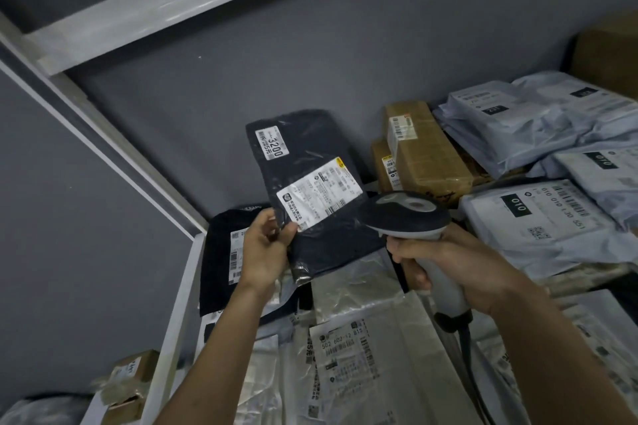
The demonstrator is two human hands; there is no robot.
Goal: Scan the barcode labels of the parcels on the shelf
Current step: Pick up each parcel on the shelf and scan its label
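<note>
From the head view, your left hand [264, 248] pinches the lower left edge of a dark blue poly mailer [310, 183], thumb on its face and fingers curled behind, holding it tilted up near the centre. Its white shipping label [319, 195] faces you, and a smaller sticker reading 3200 [273, 142] sits at 11 o'clock from it; the label's fine print is too blurred to read.

Your right hand [452, 266] is clenched round the grip of a grey handheld barcode scanner [405, 212], at 3 o'clock from the mailer. The scanner's head overlaps the mailer's lower right edge and hides that corner. Its cable [464, 338] drops toward 6 o'clock and is cut off behind your forearm.

At 8 o'clock from the mailer a black mailer [221, 252] lies on the white shelf [183, 286], partly covered by your left hand. At 6 o'clock lie silver-grey mailers [362, 348]. At 2 o'clock stand brown cardboard boxes [424, 152], and at 3 o'clock a stack of pale blue-grey mailers [538, 217], some cut off by the right edge.
</note>
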